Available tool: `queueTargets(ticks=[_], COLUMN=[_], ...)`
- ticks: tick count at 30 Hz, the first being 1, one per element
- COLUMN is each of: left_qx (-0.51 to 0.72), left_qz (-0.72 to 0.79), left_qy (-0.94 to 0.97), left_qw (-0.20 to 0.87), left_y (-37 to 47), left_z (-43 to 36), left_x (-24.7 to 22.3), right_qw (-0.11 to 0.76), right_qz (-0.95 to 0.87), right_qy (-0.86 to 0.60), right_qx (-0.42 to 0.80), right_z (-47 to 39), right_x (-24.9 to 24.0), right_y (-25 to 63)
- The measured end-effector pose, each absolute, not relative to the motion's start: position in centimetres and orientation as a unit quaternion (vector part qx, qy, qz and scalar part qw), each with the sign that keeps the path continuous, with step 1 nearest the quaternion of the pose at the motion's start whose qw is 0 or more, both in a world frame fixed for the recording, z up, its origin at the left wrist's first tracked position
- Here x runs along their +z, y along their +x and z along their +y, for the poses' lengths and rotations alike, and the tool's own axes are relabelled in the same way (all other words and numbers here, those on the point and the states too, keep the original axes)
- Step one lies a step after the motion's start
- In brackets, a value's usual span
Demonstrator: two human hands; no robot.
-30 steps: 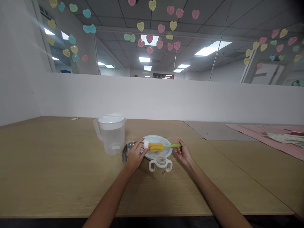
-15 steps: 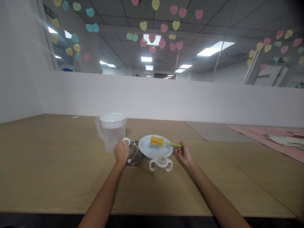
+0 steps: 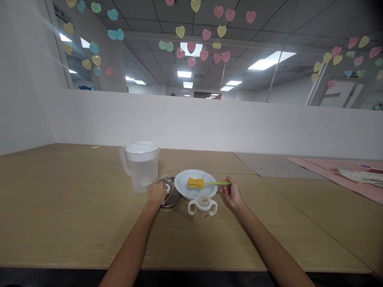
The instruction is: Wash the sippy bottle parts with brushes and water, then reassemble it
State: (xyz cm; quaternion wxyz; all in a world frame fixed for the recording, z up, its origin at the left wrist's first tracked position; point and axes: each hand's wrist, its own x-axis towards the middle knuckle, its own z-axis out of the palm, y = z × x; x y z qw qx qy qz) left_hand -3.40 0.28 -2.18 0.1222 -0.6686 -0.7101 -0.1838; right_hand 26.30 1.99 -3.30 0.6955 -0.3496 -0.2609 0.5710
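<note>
My right hand (image 3: 231,192) is closed round the end of the green handle of a sponge brush (image 3: 196,183). Its yellow head is over the white plate (image 3: 182,190). My left hand (image 3: 156,193) grips a white bottle ring (image 3: 168,188) at the round metal tray (image 3: 176,199); the fingers partly hide it. On that tray lie a clear dome-shaped cap (image 3: 165,177) and a thin tube, partly covered by my hand. In front of the plate stands a clear baby bottle (image 3: 202,211) upright, without a lid, with white handles on both sides.
A lidded clear plastic pitcher (image 3: 143,169) of liquid stands just behind my left hand. At the far right a pink cloth (image 3: 317,169) lies on the wooden table (image 3: 74,211), with a pale folded cloth (image 3: 357,175) on it. A white wall (image 3: 179,123) borders the back.
My left hand has lowered the white ring to the metal tray and turned palm down. The brush's yellow head has shifted slightly left and down over the plate.
</note>
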Motion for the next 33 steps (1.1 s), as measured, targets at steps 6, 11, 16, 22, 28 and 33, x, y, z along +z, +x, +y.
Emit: queueTargets(ticks=[6,11,16,22,28,33], left_qx=[-0.178,-0.19,-0.177,-0.208,-0.417,-0.366], left_qz=[-0.706,-0.706,-0.724,-0.725,-0.515,-0.286], left_qy=[-0.673,-0.668,-0.66,-0.648,-0.745,-0.885], left_qw=[0.13,0.136,0.098,0.107,0.073,0.025], left_y=[-3.4,-3.4,-3.3,-3.2,-1.3,2.9], left_z=[0.2,0.0,-0.1,0.1,-1.6,-4.4], left_x=[-2.1,-1.9,-1.7,-2.0,-1.2,-1.0], right_qw=[0.69,0.702,0.703,0.707,0.716,0.724], right_qz=[-0.285,-0.273,-0.275,-0.256,-0.218,-0.203], right_qy=[-0.359,-0.361,-0.356,-0.355,-0.34,-0.337], right_qx=[0.56,0.551,0.551,0.555,0.569,0.567], right_z=[1.7,1.6,1.6,1.4,1.8,2.4], right_x=[-3.1,-3.0,-2.9,-2.5,-2.9,-3.7], right_y=[25.9,26.1,26.2,26.1,26.6,27.1])
